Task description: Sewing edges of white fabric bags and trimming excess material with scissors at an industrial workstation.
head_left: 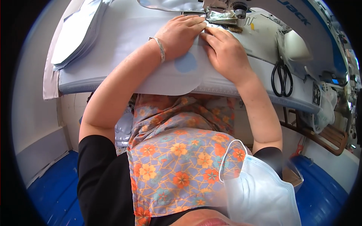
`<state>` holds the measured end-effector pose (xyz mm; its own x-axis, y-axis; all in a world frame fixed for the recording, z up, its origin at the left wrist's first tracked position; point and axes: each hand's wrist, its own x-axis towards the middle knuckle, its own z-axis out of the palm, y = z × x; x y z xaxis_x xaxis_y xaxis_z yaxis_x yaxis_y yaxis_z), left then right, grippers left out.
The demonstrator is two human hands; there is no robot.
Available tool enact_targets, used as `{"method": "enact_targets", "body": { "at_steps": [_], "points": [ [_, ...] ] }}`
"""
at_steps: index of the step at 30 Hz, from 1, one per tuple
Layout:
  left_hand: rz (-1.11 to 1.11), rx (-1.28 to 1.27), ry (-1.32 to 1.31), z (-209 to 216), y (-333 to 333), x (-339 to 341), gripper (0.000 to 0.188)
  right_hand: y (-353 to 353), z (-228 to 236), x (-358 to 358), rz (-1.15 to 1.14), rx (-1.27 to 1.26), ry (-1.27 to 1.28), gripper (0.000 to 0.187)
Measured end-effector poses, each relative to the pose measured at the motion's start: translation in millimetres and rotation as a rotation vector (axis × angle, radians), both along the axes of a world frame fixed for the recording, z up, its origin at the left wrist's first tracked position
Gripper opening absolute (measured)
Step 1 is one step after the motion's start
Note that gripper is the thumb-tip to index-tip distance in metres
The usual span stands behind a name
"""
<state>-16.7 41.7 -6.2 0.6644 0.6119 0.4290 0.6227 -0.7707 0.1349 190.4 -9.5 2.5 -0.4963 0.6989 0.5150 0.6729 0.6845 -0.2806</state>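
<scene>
A thin white piece of cloth (151,81) with a round pale-blue patch (186,62) lies over the near edge of the sewing table. My left hand (181,35) rests flat on it, fingers stretched toward the sewing machine's needle area. Close beside it, my right hand (225,47) has its fingers extended and its thumb apart, fingertips on the cloth's right side. The fingertips of both hands nearly meet just below the machine head (240,10). What lies under the fingers is hidden.
The sewing machine's arm (301,34) rises at the right. Black-handled scissors (281,79) lie near the right front edge. A stack of white cut pieces (75,39) sits at the far left. A clear plastic bag (325,109) hangs at the right corner.
</scene>
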Motion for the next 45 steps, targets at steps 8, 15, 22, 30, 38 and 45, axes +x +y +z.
{"method": "enact_targets", "body": {
  "at_steps": [8,15,22,30,38,45],
  "points": [
    [0.055,-0.005,-0.055,-9.2,11.4,-2.4,0.038,1.3,-0.6,-5.6,-0.033,0.053,0.011,0.029],
    [-0.046,-0.234,0.129,48.4,-90.6,-35.3,0.041,-0.5,-2.1,3.5,-0.035,0.093,-0.049,0.028],
    [0.075,-0.018,0.257,37.4,-80.1,-97.7,0.039,-1.3,-0.7,-1.1,-0.043,0.129,-0.061,0.026],
    [0.136,0.173,0.248,25.8,-32.0,-125.5,0.032,-4.3,2.4,-8.0,-0.083,0.123,-0.157,0.034],
    [0.131,0.23,0.285,22.2,-30.0,-119.0,0.031,-2.7,4.5,-10.2,-0.093,0.086,-0.188,0.041],
    [0.087,0.274,0.263,31.5,-71.2,-88.2,0.021,-2.2,4.4,-10.2,-0.1,0.098,-0.205,0.042]
  ]
}}
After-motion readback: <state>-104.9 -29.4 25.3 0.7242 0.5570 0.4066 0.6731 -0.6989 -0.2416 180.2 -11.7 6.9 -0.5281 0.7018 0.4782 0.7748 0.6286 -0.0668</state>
